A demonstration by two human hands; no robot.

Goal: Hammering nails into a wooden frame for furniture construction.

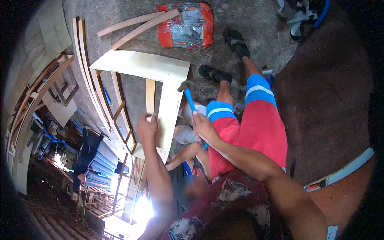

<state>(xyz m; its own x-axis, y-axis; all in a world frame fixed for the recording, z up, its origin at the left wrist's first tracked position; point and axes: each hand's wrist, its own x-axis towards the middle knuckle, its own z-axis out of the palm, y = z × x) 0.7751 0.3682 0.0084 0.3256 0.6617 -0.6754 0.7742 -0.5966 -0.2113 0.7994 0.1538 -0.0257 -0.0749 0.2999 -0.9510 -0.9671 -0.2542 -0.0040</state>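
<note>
My right hand (204, 127) grips the blue handle of a hammer (188, 97), its dark metal head raised over the edge of a pale plywood panel (172, 105). The panel covers part of a wooden frame (120, 99). My left hand (147, 127) is over the frame beside the panel, its thumb and a finger bent close together; whether something small is between them cannot be told. A wooden crosspiece (150, 93) runs just beyond the left hand.
Two loose wood strips (144, 27) lie by an orange and clear plastic-wrapped bundle (186, 25) on the floor. Another person (192, 156) sits close beside the panel, a hand near its edge. Farther left are a standing person (90, 150) and more wooden frames (39, 90).
</note>
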